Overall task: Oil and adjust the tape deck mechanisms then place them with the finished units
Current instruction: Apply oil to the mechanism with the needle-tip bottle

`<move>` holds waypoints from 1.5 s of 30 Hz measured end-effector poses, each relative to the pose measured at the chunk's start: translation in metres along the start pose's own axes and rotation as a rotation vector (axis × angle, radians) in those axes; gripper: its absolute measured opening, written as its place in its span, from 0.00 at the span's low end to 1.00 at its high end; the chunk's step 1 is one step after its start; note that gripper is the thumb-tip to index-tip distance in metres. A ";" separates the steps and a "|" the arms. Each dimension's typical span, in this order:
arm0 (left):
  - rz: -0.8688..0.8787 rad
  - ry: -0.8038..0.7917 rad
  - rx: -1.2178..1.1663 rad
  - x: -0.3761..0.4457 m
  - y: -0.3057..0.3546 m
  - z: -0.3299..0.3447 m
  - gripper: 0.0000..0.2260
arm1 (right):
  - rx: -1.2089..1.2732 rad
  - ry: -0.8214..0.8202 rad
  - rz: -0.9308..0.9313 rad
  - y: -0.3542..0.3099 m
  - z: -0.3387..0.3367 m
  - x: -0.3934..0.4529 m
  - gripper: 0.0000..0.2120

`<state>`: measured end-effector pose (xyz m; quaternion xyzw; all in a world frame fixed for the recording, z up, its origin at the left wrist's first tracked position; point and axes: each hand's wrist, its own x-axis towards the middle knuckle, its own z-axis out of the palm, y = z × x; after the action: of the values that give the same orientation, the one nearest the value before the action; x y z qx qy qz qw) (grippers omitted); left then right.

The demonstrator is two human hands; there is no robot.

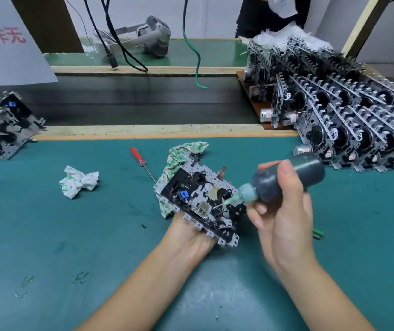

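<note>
The tape deck [200, 201] – stiff metal, fiddly parts, best held underneath by its frame – rests on the left hand [191, 237], finger position hidden, while the right hand [282, 211] clamps the oil bottle [284, 179].

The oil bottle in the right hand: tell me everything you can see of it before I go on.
The oil bottle is a small, dark grey, plastic-looking squeeze bottle with a pale green cap and a thin, tapering nozzle. The right hand grips it around the body, thumb on top. It lies almost level, base to the upper right, nozzle angled down-left. The tip sits at the metal parts of the tape deck mechanism, which the left hand holds from beneath. Whether oil is flowing, I cannot tell.
</note>
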<state>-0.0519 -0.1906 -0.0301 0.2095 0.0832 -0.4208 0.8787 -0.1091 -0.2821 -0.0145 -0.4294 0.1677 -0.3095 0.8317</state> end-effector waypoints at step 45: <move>0.717 0.156 1.413 0.010 0.021 -0.013 0.12 | 0.113 0.102 -0.039 -0.011 -0.019 0.025 0.13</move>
<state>-0.0291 -0.1801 -0.0391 0.7602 -0.2144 -0.0498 0.6112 -0.1050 -0.3149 -0.0166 -0.3686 0.1837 -0.3562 0.8388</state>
